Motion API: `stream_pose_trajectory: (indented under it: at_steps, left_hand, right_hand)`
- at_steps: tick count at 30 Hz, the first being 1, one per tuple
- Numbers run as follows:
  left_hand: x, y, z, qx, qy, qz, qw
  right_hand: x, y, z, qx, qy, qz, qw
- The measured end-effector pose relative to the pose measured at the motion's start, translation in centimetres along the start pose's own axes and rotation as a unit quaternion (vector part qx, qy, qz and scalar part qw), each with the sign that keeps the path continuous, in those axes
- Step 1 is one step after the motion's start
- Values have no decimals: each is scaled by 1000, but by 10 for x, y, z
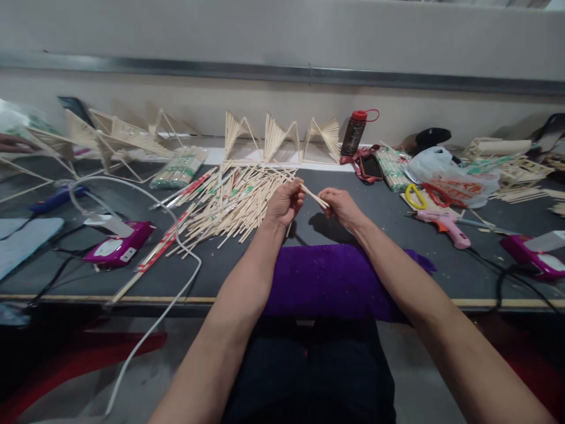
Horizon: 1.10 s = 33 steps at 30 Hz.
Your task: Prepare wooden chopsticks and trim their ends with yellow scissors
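A few thin wooden chopsticks (314,196) span the gap between my two hands, above the dark tabletop. My left hand (286,203) has its fingers closed around their far end. Near the other end, my right hand (339,206) pinches them with thumb and fingers. Another stick tip (289,229) shows below my left hand; whether I hold it is unclear. Just left of that hand spreads a loose pile of chopsticks (238,200). Under my forearms lies a purple cloth (326,280) along the table's front edge.
Stick structures (280,138) stand by the wall, left of a dark bottle (353,134). A pink glue gun (445,224) and yellow-handled scissors (415,196) lie right. A white cable (188,253) loops beside a magenta power strip (119,242). Another person's hand (16,143) shows far left.
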<state>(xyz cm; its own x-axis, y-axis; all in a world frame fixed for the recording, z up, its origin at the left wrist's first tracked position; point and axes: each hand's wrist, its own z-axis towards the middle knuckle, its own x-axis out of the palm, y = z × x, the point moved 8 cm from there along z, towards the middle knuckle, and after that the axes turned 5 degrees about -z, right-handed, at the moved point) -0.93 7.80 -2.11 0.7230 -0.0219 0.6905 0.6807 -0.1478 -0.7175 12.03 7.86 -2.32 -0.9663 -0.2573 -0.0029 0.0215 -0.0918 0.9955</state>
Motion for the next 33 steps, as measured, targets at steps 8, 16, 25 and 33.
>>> stream_pose_trajectory:
  at_steps: [8,16,25,33]
  left_hand:
    - [-12,-16,3,98,-55,99,989]
    - [-30,-28,8,142,-100,127,977]
    - [-30,-31,4,163,-118,153,968]
    - [-22,-20,5,134,-87,222,962]
  right_hand:
    - [-9,-4,0,46,41,23,998]
    - [-14,-6,3,47,44,64,996]
    - [-21,-6,0,53,13,23,998]
    - [-21,4,-3,19,-12,-60,998]
